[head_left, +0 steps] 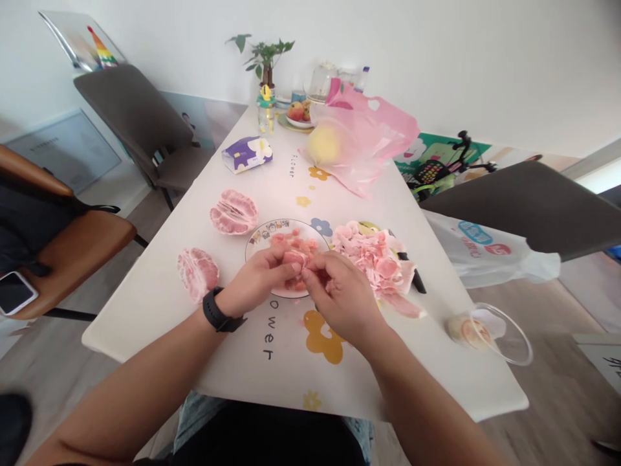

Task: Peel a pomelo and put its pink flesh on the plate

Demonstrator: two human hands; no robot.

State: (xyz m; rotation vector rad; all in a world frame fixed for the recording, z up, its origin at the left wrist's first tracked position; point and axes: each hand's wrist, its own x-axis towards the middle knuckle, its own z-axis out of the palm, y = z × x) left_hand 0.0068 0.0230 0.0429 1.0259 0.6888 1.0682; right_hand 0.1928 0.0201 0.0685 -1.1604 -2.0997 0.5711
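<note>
Over a white plate [253, 241] with a cartoon rim, my left hand [259, 275] pinches a pink pomelo segment [294, 258]. The fingers of my right hand [342, 291] close on the same segment from the other side. Loose pieces of pink pomelo flesh [310, 244] lie on the plate under my hands. Left of the plate rest two chunks of peeled pomelo, one farther back [234, 212] and one nearer [198, 274]. A heap of pale pink peel and membrane [373, 259] sits to the right, with a black knife handle [418, 279] showing beside it.
Farther back stand a purple tissue pack [247, 155], a water bottle [266, 111], a fruit plate [299, 122] and a pink plastic bag [369, 129] with a yellow fruit [323, 145]. A clear plastic cup [478, 331] lies near the right edge. Chairs [140, 120] flank the table [160, 310].
</note>
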